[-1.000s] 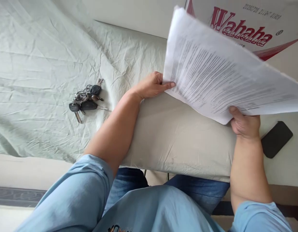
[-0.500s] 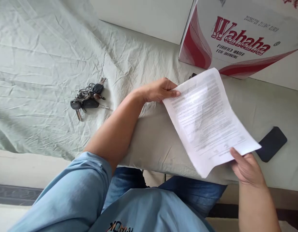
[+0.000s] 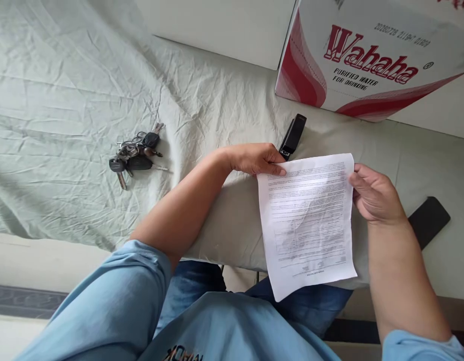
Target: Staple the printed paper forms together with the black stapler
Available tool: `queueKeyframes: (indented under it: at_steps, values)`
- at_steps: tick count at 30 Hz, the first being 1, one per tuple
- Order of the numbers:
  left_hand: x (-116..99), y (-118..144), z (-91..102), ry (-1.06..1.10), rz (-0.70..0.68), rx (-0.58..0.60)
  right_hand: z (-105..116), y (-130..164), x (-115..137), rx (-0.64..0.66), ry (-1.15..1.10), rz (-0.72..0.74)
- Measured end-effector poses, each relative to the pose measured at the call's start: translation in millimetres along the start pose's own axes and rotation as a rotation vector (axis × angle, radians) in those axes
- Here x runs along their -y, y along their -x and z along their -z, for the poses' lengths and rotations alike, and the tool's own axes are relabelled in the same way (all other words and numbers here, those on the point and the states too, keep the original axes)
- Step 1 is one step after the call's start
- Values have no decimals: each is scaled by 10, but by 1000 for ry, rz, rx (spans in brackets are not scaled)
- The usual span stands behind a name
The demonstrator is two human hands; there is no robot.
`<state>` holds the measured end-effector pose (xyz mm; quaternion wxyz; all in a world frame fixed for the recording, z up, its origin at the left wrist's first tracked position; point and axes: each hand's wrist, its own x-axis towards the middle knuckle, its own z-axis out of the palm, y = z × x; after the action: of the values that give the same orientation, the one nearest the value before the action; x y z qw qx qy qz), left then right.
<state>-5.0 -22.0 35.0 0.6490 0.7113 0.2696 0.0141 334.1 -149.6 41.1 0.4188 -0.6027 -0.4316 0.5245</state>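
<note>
A printed sheet of paper lies flat at the near edge of the cloth-covered table, its lower part hanging over the edge. My left hand pinches its top left corner. My right hand grips its top right edge. A black stapler lies just beyond my left hand, touching nothing.
A bunch of keys rests on the wrinkled cloth to the left. A black phone lies at the right, partly behind my right forearm. A red and white Wahaha cardboard box stands at the back right.
The paper came down from in front of the camera to lie flat at the table edge. My right hand moved from its bottom corner to its top right edge. The stapler is now uncovered.
</note>
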Motion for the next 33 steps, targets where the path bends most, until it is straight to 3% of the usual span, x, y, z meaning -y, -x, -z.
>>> queueKeyframes:
  at_steps: [4, 8, 10, 17, 23, 29, 33]
  values:
    - [24, 2, 45, 60, 26, -191, -149, -204, -123, -84, 15, 44]
    - [111, -46, 100, 71, -3, -454, -116, -242, -322, -199, 27, 103]
    - [137, -78, 100, 72, -2, -531, -98, -259, -403, -234, 24, 132]
    - [104, -128, 45, 34, 69, -603, -101, -311, -539, -306, 27, 145]
    - [148, -178, 3, -44, -13, -771, -135, -271, -526, -395, 60, 235]
    - [116, -198, -30, -174, 29, -743, -121, -250, -536, -372, 122, 229]
    - [86, -206, -67, -148, 37, -707, -67, -245, -533, -354, 129, 190]
